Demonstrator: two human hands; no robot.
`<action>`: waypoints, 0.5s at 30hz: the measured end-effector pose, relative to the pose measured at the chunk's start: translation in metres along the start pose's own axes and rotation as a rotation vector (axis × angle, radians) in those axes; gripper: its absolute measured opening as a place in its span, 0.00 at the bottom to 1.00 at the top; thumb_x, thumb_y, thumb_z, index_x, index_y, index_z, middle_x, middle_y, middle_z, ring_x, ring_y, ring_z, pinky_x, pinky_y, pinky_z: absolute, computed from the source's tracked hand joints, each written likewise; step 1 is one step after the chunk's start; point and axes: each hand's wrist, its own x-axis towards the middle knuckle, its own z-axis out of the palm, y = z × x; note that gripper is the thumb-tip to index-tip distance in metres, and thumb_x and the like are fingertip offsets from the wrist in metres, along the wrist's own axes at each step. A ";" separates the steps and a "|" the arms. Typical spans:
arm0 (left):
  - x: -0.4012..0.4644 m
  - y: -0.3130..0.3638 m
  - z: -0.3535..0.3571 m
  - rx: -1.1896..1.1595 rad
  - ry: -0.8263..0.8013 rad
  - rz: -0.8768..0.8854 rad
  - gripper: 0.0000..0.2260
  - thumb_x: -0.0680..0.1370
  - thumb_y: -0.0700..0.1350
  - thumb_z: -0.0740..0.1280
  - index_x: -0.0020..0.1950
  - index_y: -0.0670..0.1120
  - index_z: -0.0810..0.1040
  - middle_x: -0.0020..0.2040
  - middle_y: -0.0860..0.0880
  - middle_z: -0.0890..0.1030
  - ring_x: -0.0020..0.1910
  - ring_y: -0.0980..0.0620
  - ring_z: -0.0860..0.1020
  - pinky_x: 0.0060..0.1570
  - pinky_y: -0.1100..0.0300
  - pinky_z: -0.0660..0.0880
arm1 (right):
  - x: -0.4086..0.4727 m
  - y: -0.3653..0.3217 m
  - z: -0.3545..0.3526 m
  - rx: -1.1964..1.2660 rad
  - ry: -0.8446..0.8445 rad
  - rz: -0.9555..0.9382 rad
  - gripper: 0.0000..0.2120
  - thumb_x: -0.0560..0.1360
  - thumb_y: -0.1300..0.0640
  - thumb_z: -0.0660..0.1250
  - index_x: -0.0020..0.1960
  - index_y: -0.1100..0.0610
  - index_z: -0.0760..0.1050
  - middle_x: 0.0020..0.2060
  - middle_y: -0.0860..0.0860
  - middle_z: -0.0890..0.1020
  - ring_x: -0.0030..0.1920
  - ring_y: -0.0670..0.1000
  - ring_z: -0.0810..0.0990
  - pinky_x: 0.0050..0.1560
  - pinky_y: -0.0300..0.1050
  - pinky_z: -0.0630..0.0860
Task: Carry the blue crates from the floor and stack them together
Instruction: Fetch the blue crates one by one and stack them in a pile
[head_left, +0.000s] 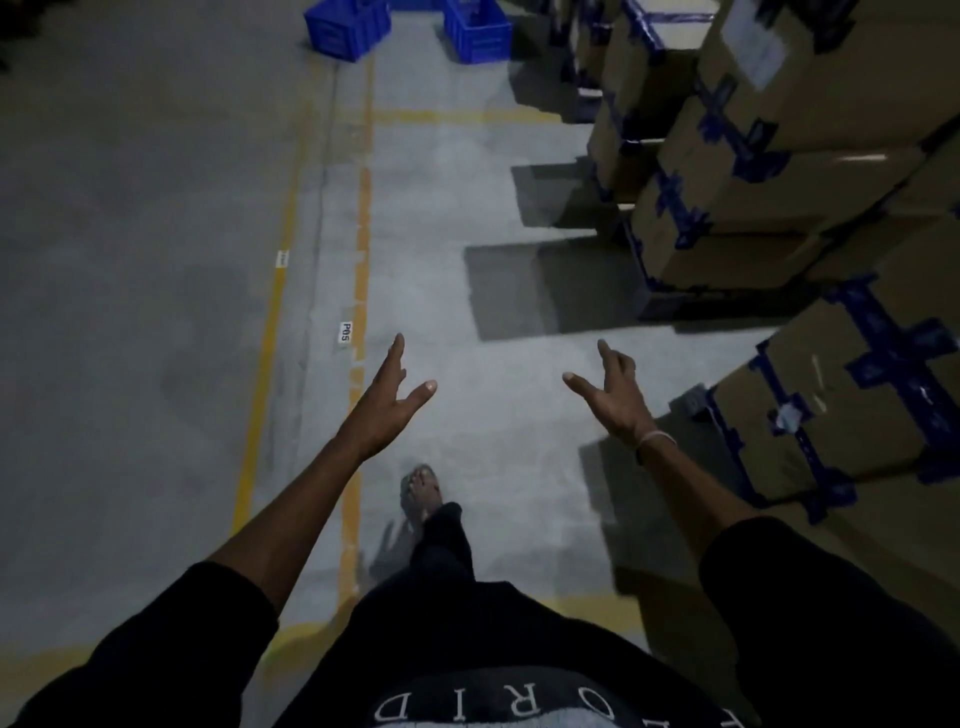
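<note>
Both hands out in front, holding nothing; left hand (387, 402) w/ fingers straight & thumb spread wide, palm edge-on; right hand (610, 392) w/ index finger and thumb extended, other fingers loosely bent, a pale band (655, 438) on its wrist; the two hands well apart, both over bare grey concrete floor (130, 260).

Task things far ahead at top of view: left blue crate (347, 28) sitting on the floor, partly cut off by frame edge; right blue crate (483, 31) just beside it, also on floor, a narrow gap btwn them; both well apart from either hand.

Yellow floor lines (363, 218) run lengthwise toward the crates, w/ a cross line branching right; small white label "P05" (345, 332) stuck btwn two lines, another small label (282, 259) further up on the left line, text unreadable.

Right side: stacked cardboard boxes (779, 182) w/ blue tape, on dark pallets, lining the path front to back; nearest stack (852, 395) just beside right hand; their shadows fall across the floor.

Bottom: dark sleeves, dark shirt w/ pale lettering (467, 709), one leg forward, foot (421, 493) on floor btwn the arms; whole view dim & a bit blurred.
</note>
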 end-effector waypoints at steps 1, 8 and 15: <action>0.022 -0.002 -0.009 0.005 0.008 -0.001 0.39 0.80 0.61 0.66 0.82 0.63 0.42 0.83 0.59 0.48 0.80 0.56 0.59 0.72 0.55 0.63 | 0.024 -0.007 0.003 0.001 -0.002 -0.004 0.43 0.73 0.34 0.67 0.80 0.48 0.52 0.77 0.48 0.53 0.76 0.55 0.60 0.74 0.52 0.61; 0.178 0.000 -0.084 -0.016 0.022 -0.034 0.40 0.80 0.61 0.66 0.82 0.62 0.42 0.82 0.62 0.46 0.80 0.55 0.60 0.77 0.45 0.62 | 0.185 -0.069 0.026 0.015 -0.013 0.034 0.45 0.71 0.33 0.68 0.79 0.47 0.52 0.78 0.49 0.52 0.77 0.56 0.58 0.75 0.56 0.60; 0.324 0.021 -0.155 0.056 -0.037 -0.015 0.41 0.79 0.62 0.67 0.83 0.60 0.44 0.84 0.57 0.49 0.80 0.53 0.59 0.77 0.47 0.62 | 0.325 -0.135 0.042 0.066 0.010 0.039 0.45 0.70 0.33 0.69 0.79 0.47 0.53 0.77 0.50 0.53 0.77 0.58 0.57 0.75 0.60 0.61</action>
